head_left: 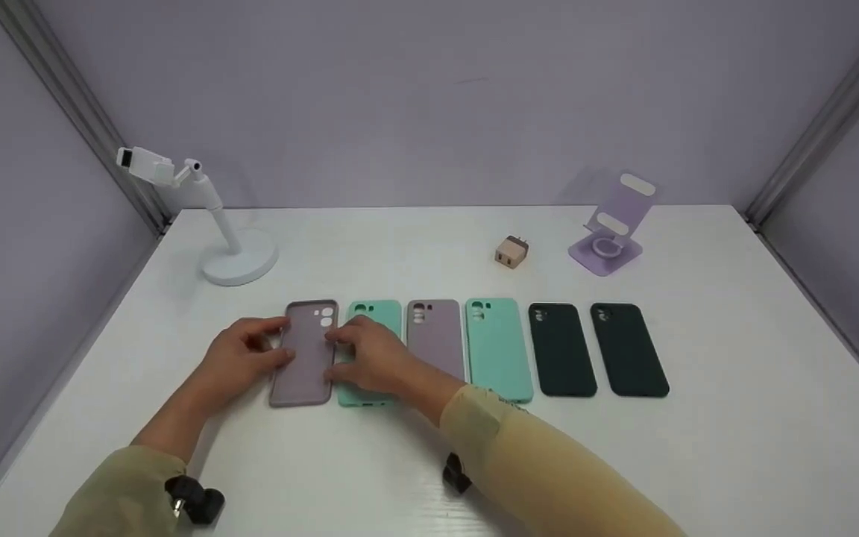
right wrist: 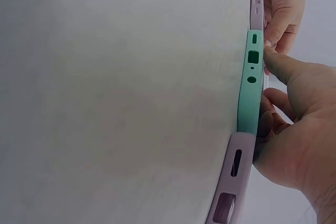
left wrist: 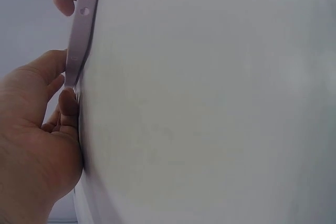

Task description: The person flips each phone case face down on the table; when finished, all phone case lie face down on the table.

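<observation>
A mauve phone case [head_left: 306,358] lies hollow side up at the left end of a row of cases. My left hand [head_left: 239,354] touches its left edge with thumb and forefinger spread apart; the left wrist view shows these fingertips at the corner of the case [left wrist: 79,40]. At its right edge, my right hand [head_left: 373,354] rests thumb and fingertips, reaching across a mint green case [head_left: 366,399]. This green case [right wrist: 250,87] lies under the right hand in the right wrist view. The other fingers of both hands are partly hidden.
Rightward in the row come another mauve case [head_left: 435,335], a second mint case [head_left: 499,350] and two black cases [head_left: 562,350]. Behind stand a white stand [head_left: 239,261], a pink charger plug [head_left: 511,252] and a purple phone stand [head_left: 616,224].
</observation>
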Demonstrator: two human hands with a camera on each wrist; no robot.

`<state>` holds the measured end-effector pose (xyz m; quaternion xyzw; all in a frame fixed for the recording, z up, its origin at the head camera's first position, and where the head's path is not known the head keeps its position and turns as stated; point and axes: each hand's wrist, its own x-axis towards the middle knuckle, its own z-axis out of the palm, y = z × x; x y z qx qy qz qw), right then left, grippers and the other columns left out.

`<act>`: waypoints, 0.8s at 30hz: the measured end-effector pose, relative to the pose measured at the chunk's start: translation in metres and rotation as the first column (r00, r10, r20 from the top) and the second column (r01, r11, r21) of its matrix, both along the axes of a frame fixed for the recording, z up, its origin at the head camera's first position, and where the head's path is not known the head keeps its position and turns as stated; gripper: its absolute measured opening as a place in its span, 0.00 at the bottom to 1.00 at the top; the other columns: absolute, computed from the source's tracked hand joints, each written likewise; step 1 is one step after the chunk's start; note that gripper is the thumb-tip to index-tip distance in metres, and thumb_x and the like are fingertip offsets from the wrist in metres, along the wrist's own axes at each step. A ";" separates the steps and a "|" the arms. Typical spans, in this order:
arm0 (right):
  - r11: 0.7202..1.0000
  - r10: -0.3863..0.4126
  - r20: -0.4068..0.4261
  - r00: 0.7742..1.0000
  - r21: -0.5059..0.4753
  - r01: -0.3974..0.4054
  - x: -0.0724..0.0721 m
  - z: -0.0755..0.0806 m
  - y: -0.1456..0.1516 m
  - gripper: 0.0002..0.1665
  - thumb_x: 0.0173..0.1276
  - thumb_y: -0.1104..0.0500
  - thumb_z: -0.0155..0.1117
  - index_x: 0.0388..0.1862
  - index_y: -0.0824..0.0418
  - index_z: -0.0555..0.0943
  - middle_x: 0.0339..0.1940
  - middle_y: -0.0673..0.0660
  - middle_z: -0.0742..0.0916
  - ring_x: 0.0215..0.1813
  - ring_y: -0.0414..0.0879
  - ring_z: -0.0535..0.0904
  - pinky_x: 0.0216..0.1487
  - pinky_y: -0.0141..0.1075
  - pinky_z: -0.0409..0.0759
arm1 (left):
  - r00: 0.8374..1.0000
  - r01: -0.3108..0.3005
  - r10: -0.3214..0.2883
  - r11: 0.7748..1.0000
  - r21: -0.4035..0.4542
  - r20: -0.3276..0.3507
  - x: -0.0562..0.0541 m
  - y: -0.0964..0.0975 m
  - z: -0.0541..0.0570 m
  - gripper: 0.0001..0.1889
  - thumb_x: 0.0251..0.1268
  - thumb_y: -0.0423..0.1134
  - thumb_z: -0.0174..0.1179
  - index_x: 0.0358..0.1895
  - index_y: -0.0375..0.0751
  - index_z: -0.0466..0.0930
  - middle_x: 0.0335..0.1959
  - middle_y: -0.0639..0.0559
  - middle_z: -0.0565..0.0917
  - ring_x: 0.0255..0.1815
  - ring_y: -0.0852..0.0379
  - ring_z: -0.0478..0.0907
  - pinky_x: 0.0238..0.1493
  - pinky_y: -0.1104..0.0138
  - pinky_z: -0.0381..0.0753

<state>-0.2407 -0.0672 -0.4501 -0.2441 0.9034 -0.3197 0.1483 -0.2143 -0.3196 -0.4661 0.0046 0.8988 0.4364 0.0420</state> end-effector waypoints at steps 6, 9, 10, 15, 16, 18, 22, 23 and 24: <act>0.999 0.051 -0.034 0.998 0.018 -0.050 0.001 0.001 0.001 0.32 0.73 0.46 0.74 0.74 0.49 0.80 0.65 0.50 0.81 0.62 0.43 0.76 0.69 0.36 0.73 | 1.000 0.002 -0.002 1.000 0.007 -0.003 -0.001 -0.001 -0.002 0.31 0.71 0.43 0.72 0.75 0.42 0.77 0.55 0.43 0.76 0.50 0.50 0.72 0.50 0.65 0.72; 0.998 0.063 -0.046 0.997 0.020 -0.062 0.001 0.000 0.002 0.32 0.74 0.46 0.74 0.74 0.50 0.81 0.66 0.51 0.81 0.64 0.43 0.76 0.70 0.36 0.73 | 1.000 0.002 -0.002 1.000 0.003 0.004 -0.001 -0.001 -0.002 0.31 0.72 0.43 0.72 0.75 0.43 0.76 0.54 0.43 0.76 0.51 0.50 0.72 0.52 0.64 0.72; 0.998 0.065 -0.049 0.997 0.020 -0.064 0.000 0.000 0.002 0.32 0.74 0.46 0.74 0.74 0.50 0.81 0.66 0.51 0.81 0.64 0.43 0.76 0.70 0.36 0.73 | 1.000 0.004 -0.004 1.000 0.001 0.006 -0.001 -0.001 -0.002 0.31 0.72 0.43 0.71 0.75 0.42 0.76 0.54 0.43 0.76 0.51 0.49 0.72 0.52 0.63 0.72; 0.997 0.079 -0.069 0.995 0.011 -0.078 0.000 -0.001 0.003 0.31 0.74 0.47 0.74 0.72 0.51 0.82 0.66 0.52 0.82 0.65 0.45 0.77 0.70 0.37 0.73 | 1.000 0.005 -0.005 1.000 0.001 0.013 -0.001 -0.001 -0.001 0.31 0.72 0.42 0.71 0.75 0.42 0.76 0.56 0.43 0.76 0.52 0.49 0.72 0.54 0.61 0.72; 0.996 0.084 -0.076 0.994 0.007 -0.083 0.000 -0.001 0.003 0.30 0.74 0.47 0.74 0.72 0.52 0.82 0.66 0.52 0.82 0.65 0.45 0.77 0.70 0.36 0.73 | 1.000 0.006 -0.006 1.000 -0.001 0.010 -0.001 -0.001 -0.001 0.31 0.72 0.42 0.71 0.75 0.42 0.76 0.57 0.43 0.76 0.52 0.49 0.72 0.54 0.62 0.72; 0.996 0.093 -0.090 0.992 -0.002 -0.093 0.000 -0.001 0.004 0.29 0.74 0.48 0.74 0.71 0.53 0.83 0.65 0.53 0.82 0.64 0.45 0.78 0.69 0.36 0.73 | 1.000 0.009 -0.009 1.000 -0.005 0.004 -0.002 0.000 0.000 0.30 0.72 0.42 0.71 0.75 0.42 0.76 0.58 0.42 0.77 0.52 0.49 0.72 0.54 0.62 0.72; 0.995 0.103 -0.098 0.990 -0.004 -0.104 0.000 -0.001 0.004 0.28 0.74 0.49 0.74 0.70 0.54 0.83 0.66 0.53 0.82 0.65 0.46 0.78 0.69 0.35 0.73 | 1.000 0.016 -0.016 1.000 -0.019 -0.004 -0.002 -0.001 0.001 0.30 0.72 0.40 0.70 0.75 0.40 0.76 0.59 0.43 0.78 0.52 0.49 0.73 0.55 0.61 0.72; 0.995 0.101 -0.094 0.990 -0.002 -0.102 0.000 -0.001 0.004 0.28 0.74 0.49 0.74 0.70 0.53 0.83 0.66 0.53 0.82 0.65 0.46 0.77 0.69 0.35 0.73 | 1.000 0.016 -0.016 1.000 -0.020 -0.004 -0.002 -0.001 0.001 0.29 0.73 0.39 0.69 0.75 0.40 0.76 0.59 0.42 0.79 0.52 0.49 0.73 0.55 0.61 0.72; 0.995 0.101 -0.090 0.991 0.002 -0.101 0.000 -0.001 0.004 0.28 0.74 0.49 0.74 0.70 0.53 0.83 0.66 0.53 0.82 0.66 0.46 0.77 0.69 0.36 0.73 | 1.000 0.018 -0.018 1.000 -0.023 -0.004 -0.003 -0.001 0.002 0.29 0.73 0.39 0.69 0.75 0.40 0.76 0.58 0.42 0.79 0.52 0.49 0.73 0.55 0.61 0.72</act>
